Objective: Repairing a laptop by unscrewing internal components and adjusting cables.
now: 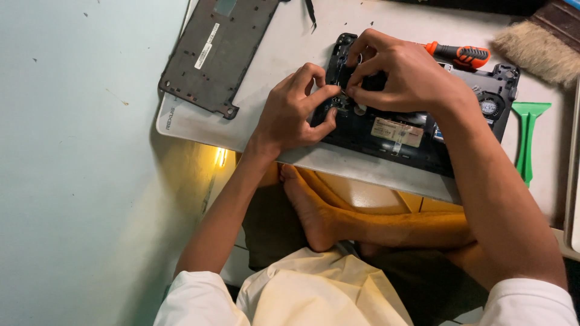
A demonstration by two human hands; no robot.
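Opened laptop chassis (417, 130) lying on a grey mat (290, 57) on the bench, circuit parts exposed. Left hand (296, 111) resting on chassis's left end, grip pinched together over a small part; right hand (402, 75) above, fingertips likewise pinched there. What is pinched: cannot tell. Beyond: orange-handled screwdriver (462, 54), removed bottom cover (220, 51), green pry tool (527, 136), brush (538, 51).

Matt black plastic laptop chassis (417, 142), glossy orange-handled screwdriver (462, 54), smooth green plastic pry tool (528, 139), coarse bristle brush (538, 51).
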